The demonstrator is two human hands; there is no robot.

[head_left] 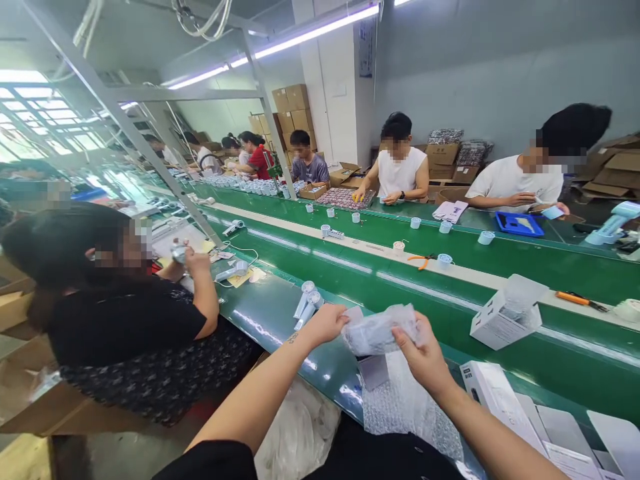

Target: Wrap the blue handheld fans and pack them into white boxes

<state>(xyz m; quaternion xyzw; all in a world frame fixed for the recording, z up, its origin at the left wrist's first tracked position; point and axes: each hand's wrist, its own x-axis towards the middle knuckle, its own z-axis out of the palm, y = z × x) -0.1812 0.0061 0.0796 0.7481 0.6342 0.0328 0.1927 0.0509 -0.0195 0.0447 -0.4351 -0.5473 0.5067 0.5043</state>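
Both hands grip a translucent bubble-wrap pouch (373,332) above the near edge of the green bench. My left hand (331,325) pinches its left end. At the right end, my right hand (421,347) is closed with the thumb on top. Something pale shows through the wrap, but I cannot make out what it is. Below the pouch are a grey box (374,371) and a sheet of bubble wrap (405,403). Light-blue handheld devices (311,300) with round heads lie just beyond my left hand.
An open white box (505,317) stands on the green belt (345,263); white cartons (505,407) lie at right. Orange-handled pliers (575,298) and cutters (421,261) rest on the divider. A co-worker (125,293) sits close at left; others work across the line.
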